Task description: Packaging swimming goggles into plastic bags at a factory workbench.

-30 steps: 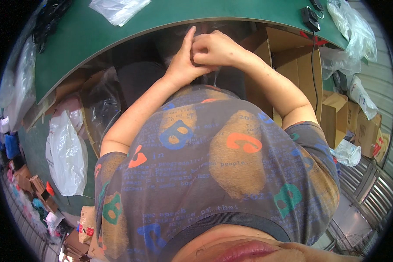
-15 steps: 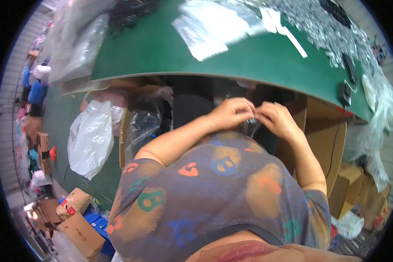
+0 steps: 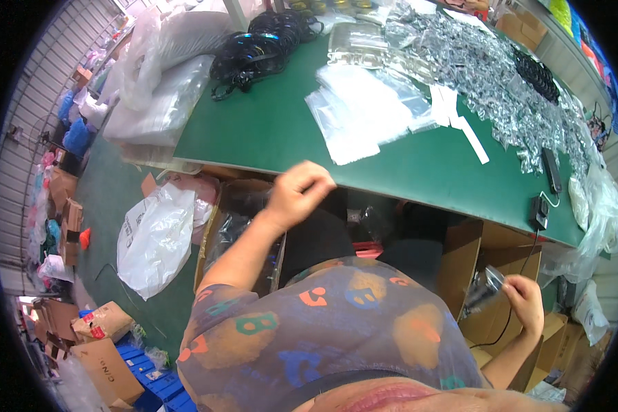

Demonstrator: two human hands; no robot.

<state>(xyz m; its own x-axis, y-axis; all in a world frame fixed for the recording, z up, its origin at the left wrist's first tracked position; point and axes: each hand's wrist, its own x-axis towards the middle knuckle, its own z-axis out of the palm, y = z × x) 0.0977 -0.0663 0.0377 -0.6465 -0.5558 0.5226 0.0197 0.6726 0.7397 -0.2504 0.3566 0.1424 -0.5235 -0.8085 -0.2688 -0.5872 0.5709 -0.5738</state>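
Note:
At the table's near edge is my left hand [image 3: 299, 195], its fingers curled in; I see nothing in them. Out to the right, my right hand [image 3: 525, 300] pinches a small clear plastic bag [image 3: 486, 285] by its edge. Something dark sits inside the bag, too blurred to name. The bag hangs over a tall open cardboard box [image 3: 507, 248] beside my right leg. Closest to my left hand on the green table [image 3: 254, 130] is a pile of flat clear and white plastic bags [image 3: 360, 113].
Coiled black cables [image 3: 254, 51] lie at the far left of the table, beside stacked plastic sheeting [image 3: 161, 103]. Many small clear packets [image 3: 474, 69] cover its far right. A black adapter [image 3: 539, 213] hangs at the right edge. A white bag [image 3: 156, 240] lies at left.
My hands, together at my waist before, have parted. The left has moved left to the table edge; the right has carried the small bag right, over the cardboard box. More of the table shows.

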